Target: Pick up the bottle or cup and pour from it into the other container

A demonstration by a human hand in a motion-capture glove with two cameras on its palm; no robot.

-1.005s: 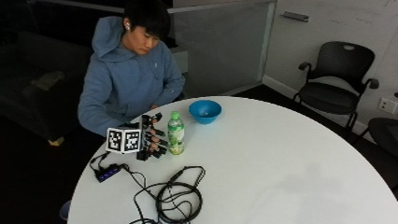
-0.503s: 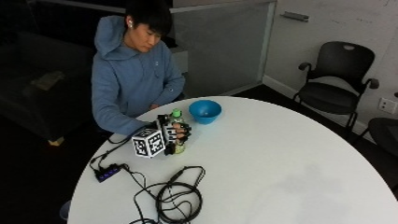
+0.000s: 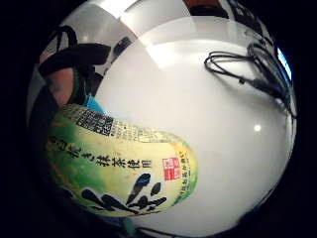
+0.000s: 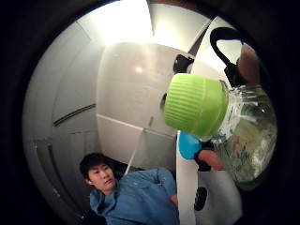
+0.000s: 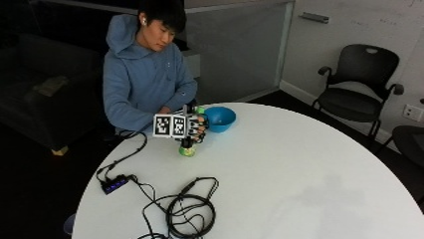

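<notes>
One bottle point(image 5: 188, 147); one bowl point(image 5: 219, 119)

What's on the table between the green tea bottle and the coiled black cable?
Nothing: in the outside view, bare white table separates the bottle from the coiled cable.

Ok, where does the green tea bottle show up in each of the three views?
Outside view: the bottle is in the gloved right hand, beside the blue bowl.
Little finger side palm view: its label fills the picture, close to the palm, above the white table.
Thumb side palm view: its green cap.
Shared landmark: the blue bowl.
</notes>
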